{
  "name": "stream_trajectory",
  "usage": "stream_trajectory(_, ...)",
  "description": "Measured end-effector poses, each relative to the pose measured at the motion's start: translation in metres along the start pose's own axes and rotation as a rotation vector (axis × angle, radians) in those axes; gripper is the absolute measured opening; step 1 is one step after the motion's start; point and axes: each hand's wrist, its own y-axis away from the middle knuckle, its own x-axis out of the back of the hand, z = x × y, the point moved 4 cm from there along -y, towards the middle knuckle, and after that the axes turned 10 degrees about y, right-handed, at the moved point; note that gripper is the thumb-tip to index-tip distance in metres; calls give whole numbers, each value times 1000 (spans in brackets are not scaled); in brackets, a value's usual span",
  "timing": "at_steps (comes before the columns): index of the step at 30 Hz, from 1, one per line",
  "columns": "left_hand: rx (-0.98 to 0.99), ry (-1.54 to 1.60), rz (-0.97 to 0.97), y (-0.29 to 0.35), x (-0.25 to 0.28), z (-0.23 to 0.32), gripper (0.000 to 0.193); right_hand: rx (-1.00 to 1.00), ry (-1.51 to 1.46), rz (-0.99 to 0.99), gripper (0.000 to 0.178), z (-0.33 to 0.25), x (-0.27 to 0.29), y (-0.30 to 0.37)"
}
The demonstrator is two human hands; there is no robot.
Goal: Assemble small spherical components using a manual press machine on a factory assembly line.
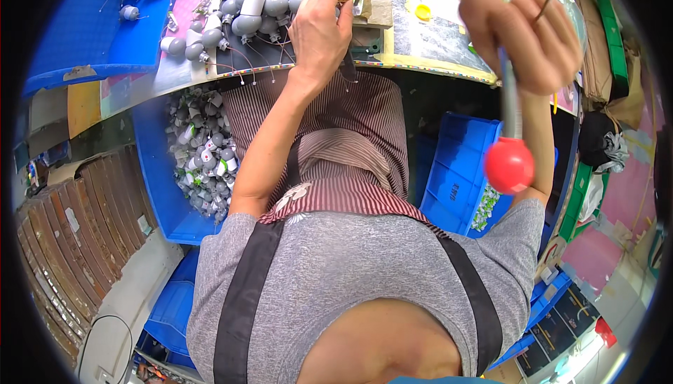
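- The head camera, left one of a worn pair, looked steeply down from the person's head, upright and unmirrored.
- It sat close above the grey shirt (371, 251), which filled the lower middle.
- The left hand (320, 37) and right hand (529, 44) showed farther up.
- The near edge of the table (442, 40) bowed across, fisheye-bent.

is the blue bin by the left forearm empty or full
Not empty: many grey bulbs lie piled in the blue bin. Whether full to the rim, cannot tell.
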Motion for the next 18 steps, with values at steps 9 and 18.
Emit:
stream_trajectory(9,94,25,-35,5,18,6,12,-8,1,27,16,-28,-22,51)
stream_trajectory(18,48,-23,-8,0,9,9,10,-518,-366,141,12,18,-18,17)
